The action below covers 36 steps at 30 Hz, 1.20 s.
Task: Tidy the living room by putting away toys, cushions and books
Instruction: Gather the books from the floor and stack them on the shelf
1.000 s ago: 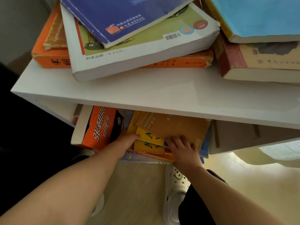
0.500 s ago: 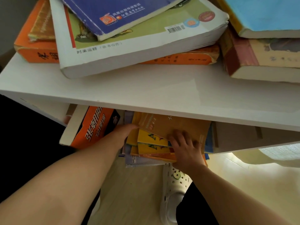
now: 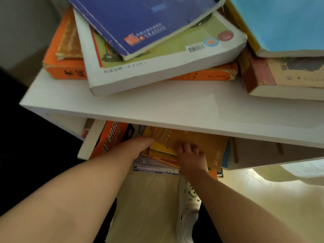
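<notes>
A stack of thin books [image 3: 163, 151], brown-orange cover [image 3: 198, 140] on top and yellow ones beneath, lies on the lower shelf under the white shelf board [image 3: 157, 106]. Its front edge sticks out over the floor. My left hand [image 3: 138, 146] lies flat against the stack's left side, between it and a thick orange book [image 3: 108, 135]. My right hand [image 3: 192, 158] has its fingers curled over the stack's front edge, on the yellow books just below the brown cover.
On the white board lie thick books: a blue one [image 3: 140, 20] on a green-and-white one [image 3: 157, 67], orange ones [image 3: 63, 55] beneath, and a light blue one [image 3: 284, 23] on a red-spined one [image 3: 280, 79] at right. A white shoe [image 3: 189, 214] stands on the pale floor.
Both hands have moved a little deeper under the white board along with the stack. The camera has shifted slightly.
</notes>
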{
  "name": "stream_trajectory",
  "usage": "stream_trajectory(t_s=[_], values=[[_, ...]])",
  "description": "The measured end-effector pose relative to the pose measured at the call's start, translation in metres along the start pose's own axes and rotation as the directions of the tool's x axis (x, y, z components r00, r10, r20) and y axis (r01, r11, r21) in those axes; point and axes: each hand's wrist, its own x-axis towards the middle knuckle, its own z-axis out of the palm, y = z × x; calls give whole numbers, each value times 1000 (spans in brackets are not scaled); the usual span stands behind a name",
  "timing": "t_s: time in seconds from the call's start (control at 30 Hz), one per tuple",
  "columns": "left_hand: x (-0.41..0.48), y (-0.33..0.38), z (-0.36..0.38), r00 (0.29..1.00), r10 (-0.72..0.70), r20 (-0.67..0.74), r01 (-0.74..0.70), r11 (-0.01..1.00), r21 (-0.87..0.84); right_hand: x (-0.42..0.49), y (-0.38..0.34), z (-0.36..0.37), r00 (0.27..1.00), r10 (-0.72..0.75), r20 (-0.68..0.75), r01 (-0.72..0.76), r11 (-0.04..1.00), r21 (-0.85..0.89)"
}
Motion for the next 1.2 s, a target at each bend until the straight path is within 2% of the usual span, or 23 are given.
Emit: stream_trajectory(t_s=[0.07,0.13,0.23,0.37,0.47,0.67,0.77,0.87,0.97,1.0,1.1,1.2], values=[[-12,3,-4,998,47,-39,-45,997,61,-5,-4,-14,997,-17,70,18,1000,-21],[-29,7,-9,987,134,-89,-122,983,136,-12,-8,-29,997,-11,74,9,1000,22],[-60,11,-16,962,247,-119,-222,956,189,-28,-20,-53,1000,7,26,-10,993,114],[-113,9,-22,934,348,-78,-304,891,336,-67,-33,-86,997,6,-77,7,986,169],[-153,5,-31,899,422,-113,-353,854,382,-105,-38,-113,990,18,-137,16,969,246],[-230,8,-43,779,596,-194,-496,776,390,-171,-44,-160,940,1,-340,111,945,308],[-259,17,-49,690,691,-215,-559,698,447,-193,-46,-183,886,8,-463,169,926,339],[-285,33,-59,564,781,-267,-611,612,502,-205,-42,-211,837,23,-547,199,918,344],[-295,49,-66,444,827,-345,-604,561,566,-205,-38,-233,790,39,-611,217,916,338],[-294,54,-69,430,829,-358,-591,558,582,-202,-36,-237,784,41,-619,217,917,336],[-284,69,-75,427,830,-358,-541,552,635,-191,-31,-245,758,48,-650,215,923,319],[-262,85,-84,465,820,-332,-489,551,676,-170,-24,-254,746,67,-663,201,926,321]])
